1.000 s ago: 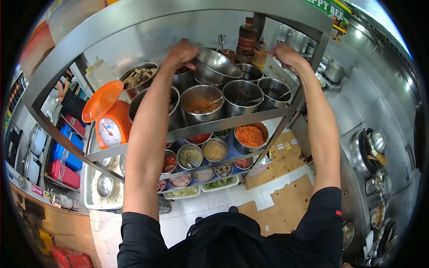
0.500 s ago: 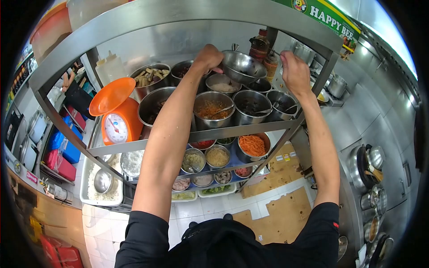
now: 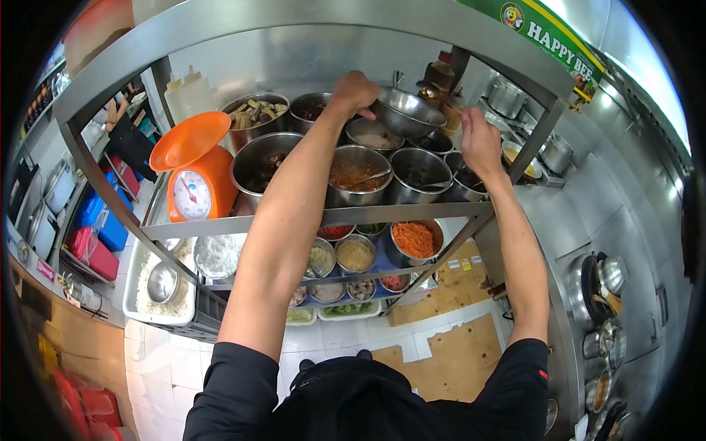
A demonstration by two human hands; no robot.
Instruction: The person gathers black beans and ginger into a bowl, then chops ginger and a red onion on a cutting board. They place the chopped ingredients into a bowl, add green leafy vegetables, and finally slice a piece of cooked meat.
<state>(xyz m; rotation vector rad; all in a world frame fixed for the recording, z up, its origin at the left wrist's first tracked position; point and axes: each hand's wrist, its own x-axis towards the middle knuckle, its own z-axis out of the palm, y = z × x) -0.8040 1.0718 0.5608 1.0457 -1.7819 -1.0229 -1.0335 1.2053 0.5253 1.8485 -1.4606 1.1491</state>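
Steel bowl [image 3: 412, 119]: being held over the back pots of the upper shelf, tilted, its rim sloping down toward four o'clock and its hollow being shown; all directions below are being taken from this bowl. Whether any pot is being touched by it cannot be told.

Left hand [image 3: 354, 94]: being held at ten o'clock, clamped on the bowl's near edge, the thumb being pointed toward the rim; the fingertips are being hidden.

Right hand [image 3: 479, 140]: being held at between three and four o'clock, well clear of the bowl's rim, the fingers being bent in toward the thumb. Only its back is being shown, so whether the tips are being pressed together or something thin is being gripped cannot be told.

Pots beneath: a pot of pale contents [image 3: 360, 142] is being seen at eight o'clock, a pot of orange-brown contents [image 3: 357, 198] at seven, a pot of dark contents [image 3: 418, 195] at six, the last two being fitted with spoons.

Red-capped bottle [image 3: 440, 72]: being seen at one o'clock, just beside the bowl.

Orange scale [image 3: 220, 180]: being seen between eight and nine o'clock, its pan being left tilted.

Lower shelf: orange shreds [image 3: 413, 239] are being held in a pot at six o'clock.
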